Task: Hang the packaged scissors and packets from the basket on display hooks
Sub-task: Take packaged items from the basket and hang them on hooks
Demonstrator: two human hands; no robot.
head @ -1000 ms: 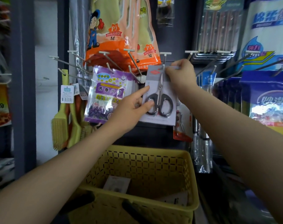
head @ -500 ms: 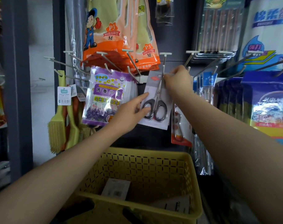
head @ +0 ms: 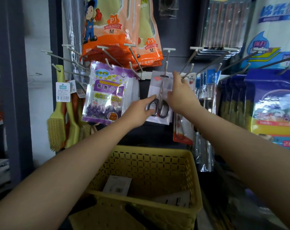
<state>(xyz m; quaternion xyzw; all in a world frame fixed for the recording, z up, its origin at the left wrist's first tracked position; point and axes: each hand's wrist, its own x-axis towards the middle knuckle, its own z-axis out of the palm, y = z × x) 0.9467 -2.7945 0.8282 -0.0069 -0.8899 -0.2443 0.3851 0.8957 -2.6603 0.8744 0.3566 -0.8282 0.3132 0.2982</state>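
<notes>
Above the yellow basket (head: 189, 165), holding two packets along its far wall, the packaged scissors (head: 160, 97) hang on a display hook (head: 166, 67), left hand (head: 139, 112) pinching the lower left corner, right hand (head: 180, 95) open against the right edge.

Purple packet (head: 106, 95) and red-edged pack (head: 182, 130) flank the scissors card (head: 159, 97) closely.
</notes>
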